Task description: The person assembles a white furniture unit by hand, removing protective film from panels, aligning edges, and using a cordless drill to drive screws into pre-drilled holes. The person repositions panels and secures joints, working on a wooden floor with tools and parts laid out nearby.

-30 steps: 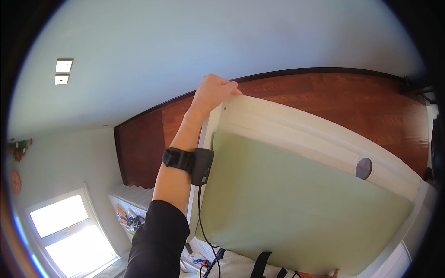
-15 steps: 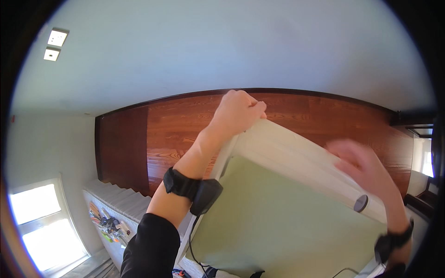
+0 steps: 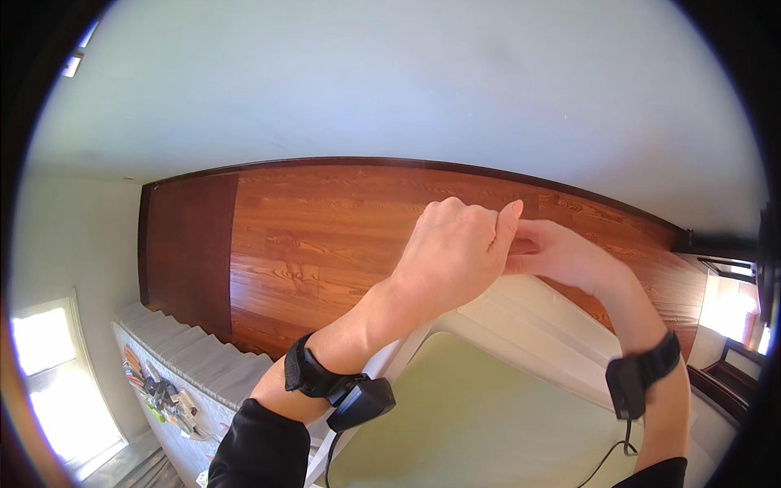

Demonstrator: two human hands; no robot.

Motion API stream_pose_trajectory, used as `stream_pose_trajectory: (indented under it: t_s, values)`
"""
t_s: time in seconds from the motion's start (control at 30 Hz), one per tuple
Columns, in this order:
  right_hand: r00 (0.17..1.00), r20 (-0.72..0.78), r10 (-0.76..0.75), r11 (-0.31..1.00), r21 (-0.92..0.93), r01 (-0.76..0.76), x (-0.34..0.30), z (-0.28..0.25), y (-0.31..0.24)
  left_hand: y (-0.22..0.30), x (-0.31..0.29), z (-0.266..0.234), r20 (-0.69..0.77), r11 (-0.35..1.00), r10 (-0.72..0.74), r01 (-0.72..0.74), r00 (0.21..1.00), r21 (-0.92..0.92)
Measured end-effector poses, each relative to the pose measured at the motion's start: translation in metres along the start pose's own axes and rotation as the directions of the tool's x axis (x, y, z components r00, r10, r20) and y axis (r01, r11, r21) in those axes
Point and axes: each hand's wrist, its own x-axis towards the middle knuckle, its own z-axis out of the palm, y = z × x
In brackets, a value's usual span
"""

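My left hand (image 3: pixel 451 252) is closed in front of the top corner of a pale green panel (image 3: pixel 480 415) with a cream-white border (image 3: pixel 537 325). Its thumb points up, and its curled fingers are turned away, hiding whatever they grip. Against it, my right hand (image 3: pixel 561 254) has its fingers bent in behind the left thumb. What lies between the two hands cannot be made out. Each wrist wears a black strap with a small box: the left wristband (image 3: pixel 333 382) and the right wristband (image 3: pixel 639 378), both with a thin cable.
Beyond the panel lies a reddish-brown wooden surface (image 3: pixel 317 220) with a dark edge against a pale wall (image 3: pixel 407 89). At the left, a table with a pleated grey cover (image 3: pixel 191 342) holds several small items (image 3: pixel 163 398). A bright window (image 3: pixel 61 390) is farther left.
My right hand has moved left from over the panel's border to meet my left hand. The left hand has shifted right and lower in view. The round dark disc on the border no longer shows.
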Motion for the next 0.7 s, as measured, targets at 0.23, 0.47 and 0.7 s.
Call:
stream_pose_trajectory:
  t_s: [0.23,0.47,0.7]
  values:
    - [0.500,-0.804,-0.320,0.919,-0.135,0.372,-0.103,0.089,0.049,-0.007,-0.003,0.006,-0.123,0.991,0.092,-0.103,0.988,-0.088]
    - [0.300,-0.952,0.063,0.979,0.117,0.165,-0.233,0.210,0.137,-0.006,0.001,0.002,0.004,0.989,-0.070,0.069,0.998,0.133]
    - [-0.309,-0.628,0.714,0.686,0.540,0.488,-0.401,0.383,0.302,-0.015,0.000,0.011,0.088,0.995,-0.090,0.086,0.992,0.053]
